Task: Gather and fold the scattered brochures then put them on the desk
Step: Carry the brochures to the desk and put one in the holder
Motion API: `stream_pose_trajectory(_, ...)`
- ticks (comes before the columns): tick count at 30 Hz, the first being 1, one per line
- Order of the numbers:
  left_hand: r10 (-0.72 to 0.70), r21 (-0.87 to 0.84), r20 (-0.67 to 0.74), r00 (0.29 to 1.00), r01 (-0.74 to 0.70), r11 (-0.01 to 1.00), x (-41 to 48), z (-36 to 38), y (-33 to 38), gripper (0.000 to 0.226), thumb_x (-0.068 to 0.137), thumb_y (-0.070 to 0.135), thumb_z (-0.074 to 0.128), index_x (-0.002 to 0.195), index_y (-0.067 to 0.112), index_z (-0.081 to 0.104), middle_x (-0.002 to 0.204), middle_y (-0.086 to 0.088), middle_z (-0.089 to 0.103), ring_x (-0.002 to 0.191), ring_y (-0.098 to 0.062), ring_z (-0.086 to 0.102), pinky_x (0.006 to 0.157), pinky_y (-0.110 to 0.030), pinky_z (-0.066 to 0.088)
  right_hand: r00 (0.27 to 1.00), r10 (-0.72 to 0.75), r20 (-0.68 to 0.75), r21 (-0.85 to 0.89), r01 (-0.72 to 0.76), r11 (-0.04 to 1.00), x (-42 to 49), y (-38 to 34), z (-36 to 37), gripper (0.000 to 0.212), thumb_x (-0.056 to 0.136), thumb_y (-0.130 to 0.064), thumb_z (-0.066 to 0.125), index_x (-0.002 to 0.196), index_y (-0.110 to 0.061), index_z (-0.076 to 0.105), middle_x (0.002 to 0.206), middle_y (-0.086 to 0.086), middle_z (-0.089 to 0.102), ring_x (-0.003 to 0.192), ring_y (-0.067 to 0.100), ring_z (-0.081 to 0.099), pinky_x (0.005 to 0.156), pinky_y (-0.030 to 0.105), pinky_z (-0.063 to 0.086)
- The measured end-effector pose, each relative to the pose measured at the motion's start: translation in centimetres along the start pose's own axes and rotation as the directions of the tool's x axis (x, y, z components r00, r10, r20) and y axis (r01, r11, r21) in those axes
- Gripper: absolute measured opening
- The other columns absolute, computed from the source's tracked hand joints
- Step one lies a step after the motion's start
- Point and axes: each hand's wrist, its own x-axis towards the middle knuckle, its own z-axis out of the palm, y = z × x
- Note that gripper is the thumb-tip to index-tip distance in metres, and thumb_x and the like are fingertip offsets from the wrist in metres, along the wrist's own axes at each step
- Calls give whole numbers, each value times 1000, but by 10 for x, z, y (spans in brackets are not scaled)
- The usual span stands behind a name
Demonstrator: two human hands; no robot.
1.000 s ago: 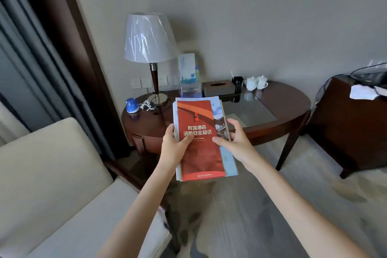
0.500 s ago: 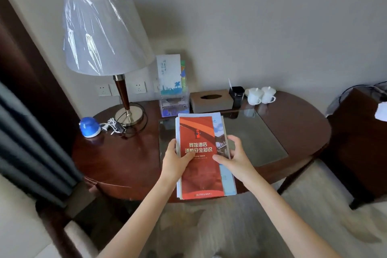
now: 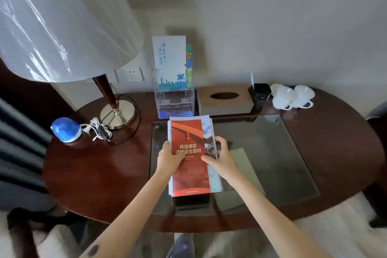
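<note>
Pinching the brochure stack by its side edges with left grip and right grip, over the tabletop glass. Looks gathered and folded; leaves only the setting down.

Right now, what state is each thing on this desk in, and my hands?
Brochure stack: folded, held over the desk glass.
Left hand: grips the stack's left edge.
Right hand: grips the stack's right edge.
Brochure holder: upright, holding brochures.
Lampshade: wrapped in plastic.
Cups: upright, side by side.
</note>
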Motion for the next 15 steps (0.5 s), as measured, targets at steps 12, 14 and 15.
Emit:
stream_pose_trajectory(12,-215,111,-46,975,219,969,89,29,-31,46,87,15,57,131,15,41,121,-14,58,115,-34,52,94,-47,46,989,149,22,-75,-147,986,90,43,28,64,82,-10,67,131,-23,28,95,-19,61,83,0,64,76,18,49)
stream_pose_trajectory(14,-247,115,-76,966,255,960,93,32,-38,47,87,15,56,132,15,41,121,-14,58,117,-35,50,94,-46,46,985,164,51,-117,-157,981,97,47,32,66,83,-12,66,134,-23,25,100,-19,60,92,9,63,87,30,50)
stream_pose_trajectory(15,-261,128,-94,961,272,954,95,34,-41,48,87,15,56,132,13,40,122,-15,57,118,-36,48,96,-45,44,984,170,61,-142,-160,977,100,49,33,67,84,-13,66,136,-23,24,106,-16,60,97,12,62,91,34,49)
